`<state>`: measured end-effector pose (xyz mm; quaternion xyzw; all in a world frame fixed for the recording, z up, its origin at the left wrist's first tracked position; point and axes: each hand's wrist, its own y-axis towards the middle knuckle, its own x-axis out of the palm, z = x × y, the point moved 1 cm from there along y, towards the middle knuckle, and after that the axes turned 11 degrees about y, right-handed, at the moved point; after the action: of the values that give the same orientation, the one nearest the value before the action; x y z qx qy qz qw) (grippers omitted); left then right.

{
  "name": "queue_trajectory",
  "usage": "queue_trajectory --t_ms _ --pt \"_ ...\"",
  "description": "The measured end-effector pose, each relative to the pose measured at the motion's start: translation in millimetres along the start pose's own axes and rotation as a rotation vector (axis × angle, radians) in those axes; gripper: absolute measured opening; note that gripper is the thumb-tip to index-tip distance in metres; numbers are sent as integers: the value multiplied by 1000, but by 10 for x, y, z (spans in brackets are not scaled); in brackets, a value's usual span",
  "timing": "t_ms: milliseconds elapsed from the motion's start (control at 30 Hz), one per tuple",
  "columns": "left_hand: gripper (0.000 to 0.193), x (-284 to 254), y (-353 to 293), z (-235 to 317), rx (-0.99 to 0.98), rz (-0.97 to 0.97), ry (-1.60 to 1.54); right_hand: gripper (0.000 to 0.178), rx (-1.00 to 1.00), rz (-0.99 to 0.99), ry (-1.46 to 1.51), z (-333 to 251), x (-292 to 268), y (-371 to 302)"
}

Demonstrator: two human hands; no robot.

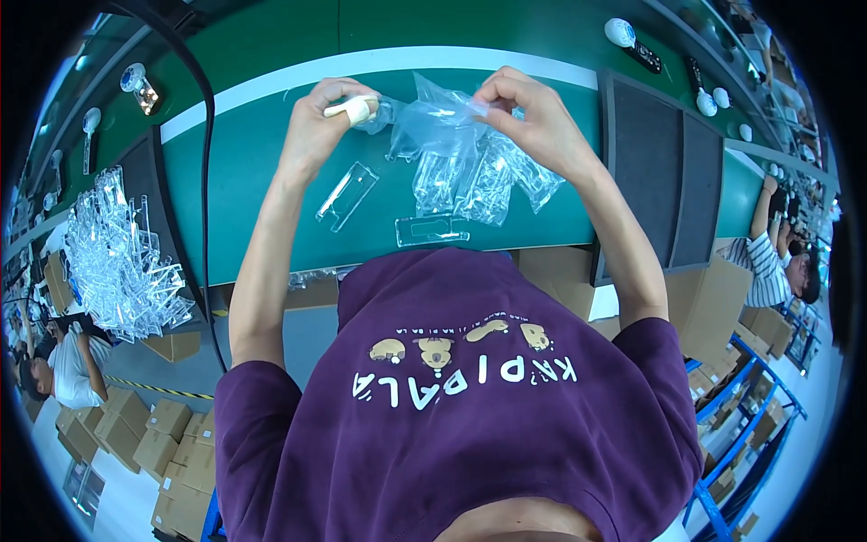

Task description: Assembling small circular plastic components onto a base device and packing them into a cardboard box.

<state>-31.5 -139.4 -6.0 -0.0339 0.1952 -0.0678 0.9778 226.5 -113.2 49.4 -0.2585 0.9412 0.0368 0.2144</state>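
Observation:
My right hand [535,117] pinches the edge of a clear plastic bag [441,122] between thumb and fingertips. Curled fingers close my left hand [325,122], its thumb wrapped in a pale yellow cover [358,110]; a bit of clear plastic film [386,115] pokes out from its fingertips. Whether that film belongs to the same bag, I cannot tell. Under the bag lie several clear bagged pieces [485,185]. Nearer me on the green bench are a clear plastic frame [347,196], set aslant, and another clear frame [433,231] at the front edge.
A large heap of clear plastic pieces [122,257] rises at the left. A black cable [209,163] hangs down there. Dark panels [641,172] flank the green bench [271,226] on the right. Cartons [172,452] stand behind at left; co-workers [768,262] sit on both sides.

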Motion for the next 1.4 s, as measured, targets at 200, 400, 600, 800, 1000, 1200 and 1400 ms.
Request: queue_trajectory --t_ms 200,400,600,800,1000,1200,1400 --pt "15 -273 -195 333 -8 57 -36 12 -158 40 -91 -349 -158 -49" --pt "13 -465 -124 266 68 161 -88 12 -88 -23 -19 -405 -193 -127" --pt "13 -493 -241 134 -3 231 -363 13 -28 84 -24 -375 -335 -102" --pt "18 -543 -199 -320 -40 216 108 12 -46 180 118 -303 -474 -144" --pt "31 -624 -451 -988 -407 530 87 9 152 -8 338 -89 -96 -489" --pt "46 -455 -400 -441 283 622 855 10 43 -117 84 -119 608 -865" --pt "34 -70 -20 -624 120 -122 1100 45 207 -311 -25 -89 1080 -1137"
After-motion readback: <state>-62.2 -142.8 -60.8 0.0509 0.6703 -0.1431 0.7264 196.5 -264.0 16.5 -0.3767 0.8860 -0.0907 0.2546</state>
